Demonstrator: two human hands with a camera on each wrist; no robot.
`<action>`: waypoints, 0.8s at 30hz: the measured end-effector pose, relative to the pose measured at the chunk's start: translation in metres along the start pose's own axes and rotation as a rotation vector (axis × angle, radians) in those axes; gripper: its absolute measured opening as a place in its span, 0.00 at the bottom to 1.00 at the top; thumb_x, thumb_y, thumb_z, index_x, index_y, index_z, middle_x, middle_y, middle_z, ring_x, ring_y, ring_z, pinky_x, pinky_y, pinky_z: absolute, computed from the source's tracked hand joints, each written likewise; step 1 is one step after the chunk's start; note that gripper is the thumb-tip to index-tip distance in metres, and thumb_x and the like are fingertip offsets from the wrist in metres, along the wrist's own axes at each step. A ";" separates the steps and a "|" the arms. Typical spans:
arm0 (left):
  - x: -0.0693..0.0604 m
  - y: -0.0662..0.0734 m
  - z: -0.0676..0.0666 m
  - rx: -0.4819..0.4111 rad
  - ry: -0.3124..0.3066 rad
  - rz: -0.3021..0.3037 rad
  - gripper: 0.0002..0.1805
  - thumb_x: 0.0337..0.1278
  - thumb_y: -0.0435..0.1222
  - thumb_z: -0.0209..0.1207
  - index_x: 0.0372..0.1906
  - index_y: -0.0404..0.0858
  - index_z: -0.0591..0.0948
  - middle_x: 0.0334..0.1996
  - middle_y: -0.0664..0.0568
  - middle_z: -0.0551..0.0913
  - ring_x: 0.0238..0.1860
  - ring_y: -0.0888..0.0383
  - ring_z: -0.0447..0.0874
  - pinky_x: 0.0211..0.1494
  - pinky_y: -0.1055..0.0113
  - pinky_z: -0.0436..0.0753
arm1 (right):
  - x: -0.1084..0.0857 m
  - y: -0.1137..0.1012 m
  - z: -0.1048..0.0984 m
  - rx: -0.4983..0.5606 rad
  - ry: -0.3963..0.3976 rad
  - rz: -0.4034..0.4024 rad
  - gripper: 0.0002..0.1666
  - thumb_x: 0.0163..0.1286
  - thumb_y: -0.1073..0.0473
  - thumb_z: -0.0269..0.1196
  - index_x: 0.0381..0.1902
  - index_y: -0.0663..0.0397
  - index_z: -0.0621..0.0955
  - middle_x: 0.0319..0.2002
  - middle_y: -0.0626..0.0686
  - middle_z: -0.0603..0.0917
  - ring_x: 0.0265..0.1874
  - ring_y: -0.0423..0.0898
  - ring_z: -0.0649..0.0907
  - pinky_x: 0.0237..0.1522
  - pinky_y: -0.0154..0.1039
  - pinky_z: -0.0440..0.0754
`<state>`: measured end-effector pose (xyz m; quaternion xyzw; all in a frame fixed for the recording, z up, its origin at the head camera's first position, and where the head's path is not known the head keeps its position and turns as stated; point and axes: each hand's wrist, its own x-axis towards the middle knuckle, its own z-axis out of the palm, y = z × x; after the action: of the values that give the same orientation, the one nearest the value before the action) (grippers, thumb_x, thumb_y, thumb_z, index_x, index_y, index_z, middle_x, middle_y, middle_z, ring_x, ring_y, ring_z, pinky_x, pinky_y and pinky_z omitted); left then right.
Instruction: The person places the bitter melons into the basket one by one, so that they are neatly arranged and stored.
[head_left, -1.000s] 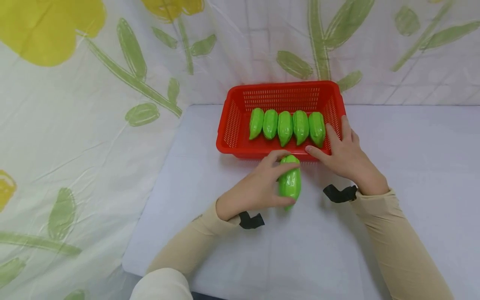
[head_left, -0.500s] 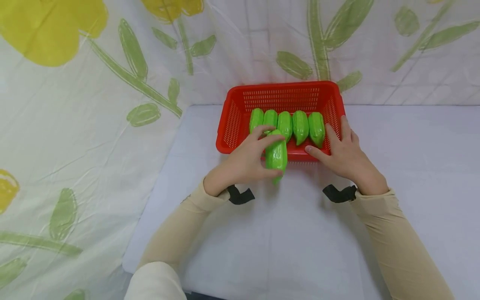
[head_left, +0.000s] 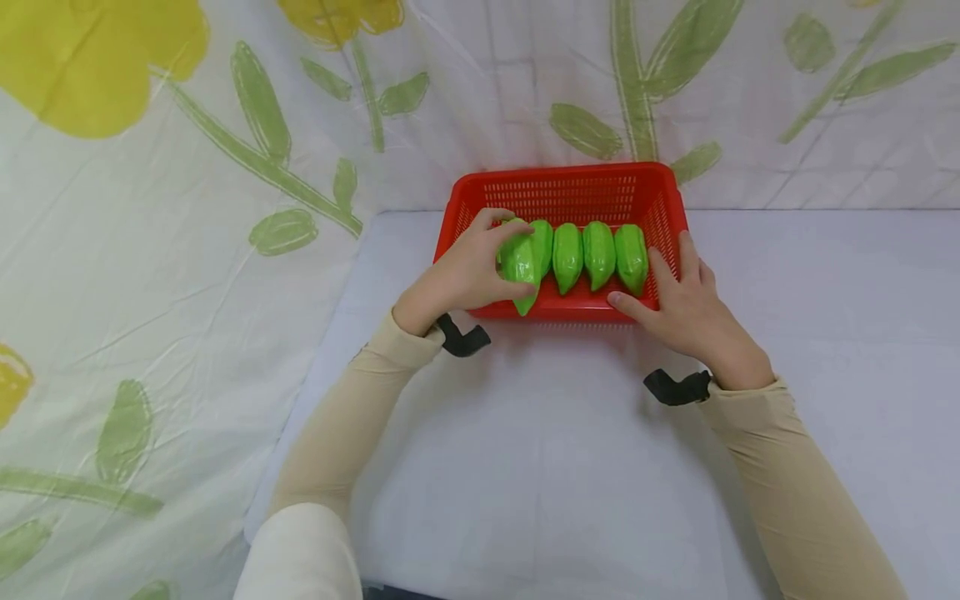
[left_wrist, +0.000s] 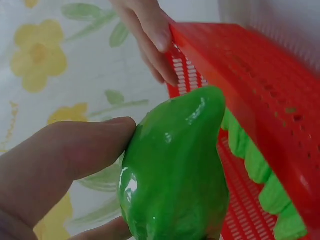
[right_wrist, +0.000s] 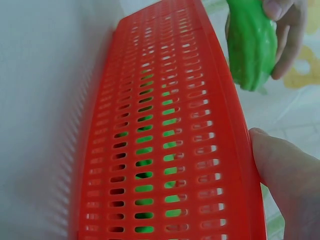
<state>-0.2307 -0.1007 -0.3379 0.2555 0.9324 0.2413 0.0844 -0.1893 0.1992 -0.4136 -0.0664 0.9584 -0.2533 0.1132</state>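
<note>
In the head view my left hand holds a glossy green ribbed fruit with a pointed end over the left part of the red basket. The left wrist view shows my thumb against the side of this fruit. Several similar green fruits lie side by side in the basket, and the leftmost is hidden behind the held one. My right hand holds the basket's front right corner, thumb at the front rim. The right wrist view shows the thumb against the basket's rim.
The basket, with slotted walls, stands at the back of a white table. Behind and to the left hangs a white sheet printed with yellow flowers and green leaves. Black straps are at both wrists.
My left hand has carried the green fruit from in front of the basket, up and leftward, to over the leftmost fruit in the row. The right hand has stayed at the basket's corner.
</note>
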 end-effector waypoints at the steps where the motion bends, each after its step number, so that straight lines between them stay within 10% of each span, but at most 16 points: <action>1: 0.003 -0.002 -0.002 0.006 -0.002 -0.009 0.41 0.57 0.46 0.73 0.75 0.42 0.72 0.75 0.43 0.62 0.70 0.48 0.70 0.68 0.55 0.78 | 0.000 0.000 0.000 0.000 0.000 0.001 0.67 0.70 0.20 0.50 0.85 0.56 0.39 0.81 0.63 0.18 0.77 0.81 0.42 0.59 0.83 0.66; 24: 0.072 -0.030 -0.019 0.254 -0.208 -0.159 0.45 0.60 0.47 0.70 0.79 0.42 0.66 0.78 0.41 0.57 0.76 0.43 0.61 0.72 0.51 0.76 | 0.001 0.001 0.002 -0.004 0.004 0.005 0.67 0.69 0.19 0.51 0.85 0.53 0.38 0.80 0.62 0.18 0.77 0.81 0.41 0.57 0.83 0.68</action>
<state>-0.3105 -0.0941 -0.3392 0.2131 0.9589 0.0864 0.1664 -0.1895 0.1995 -0.4158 -0.0636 0.9594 -0.2511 0.1117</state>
